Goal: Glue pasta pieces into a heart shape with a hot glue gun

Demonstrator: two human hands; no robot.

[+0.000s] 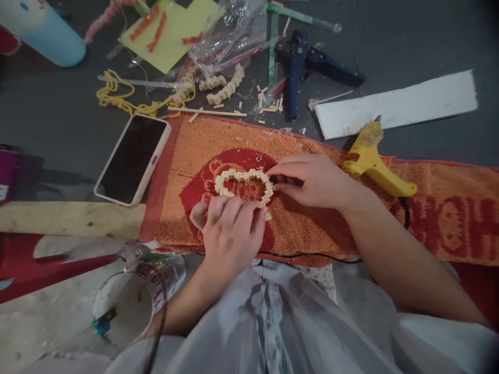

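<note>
A heart-shaped ring (244, 175) of short pale wooden stick pieces lies on an orange and red towel (307, 228). My left hand (232, 228) is at its near edge, fingers curled down over the pieces, hiding part of that side. From the right, my right hand (315, 179) holds the ring's right side with closed fingertips. A small pale piece (267, 215) shows beside my left thumb. On the towel's right part rests a yellow glue gun (376, 163).
A phone (134, 158) lies at the towel's left end. Behind are blue cutters (298, 72), a white strip (397, 108), stick offcuts (268, 101), curved stick pieces (228, 88), yellow yarn (111, 91) and plastic wrap (234, 36). A cord (307, 255) runs along the near edge.
</note>
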